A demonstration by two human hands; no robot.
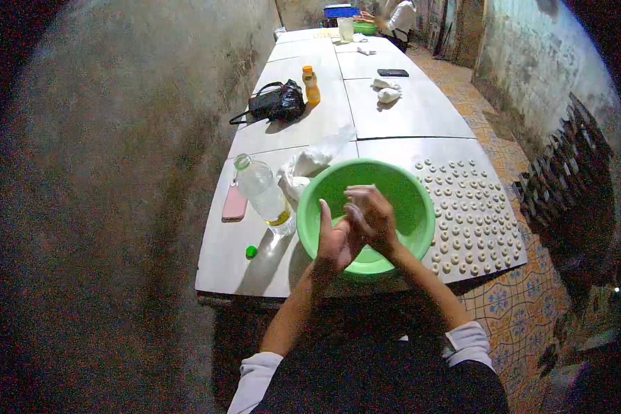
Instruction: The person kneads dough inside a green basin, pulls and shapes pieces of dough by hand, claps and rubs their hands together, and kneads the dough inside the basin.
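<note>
My left hand (pixel 339 243) and my right hand (pixel 372 215) meet over a large green plastic basin (pixel 426 210) at the table's near edge. The left thumb points up, apart from the other fingers, which are partly hidden behind the right hand. Loosely bent, the right hand's fingers reach across toward the left palm, with pale residue on their tips. Whether anything small lies between the palms is hidden. Rows of small pale ring-shaped pieces (pixel 468 219) cover the table right of the basin. Left of it stands an uncapped clear bottle (pixel 263 193).
A pink phone (pixel 234 204), a green cap (pixel 251 252) and a crumpled white bag (pixel 307 164) lie at left. Farther along the table (pixel 407 117) are a black bag (pixel 277 102), an orange bottle (pixel 311 86) and a dark phone (pixel 392 72). Another person (pixel 400 17) works at the far end.
</note>
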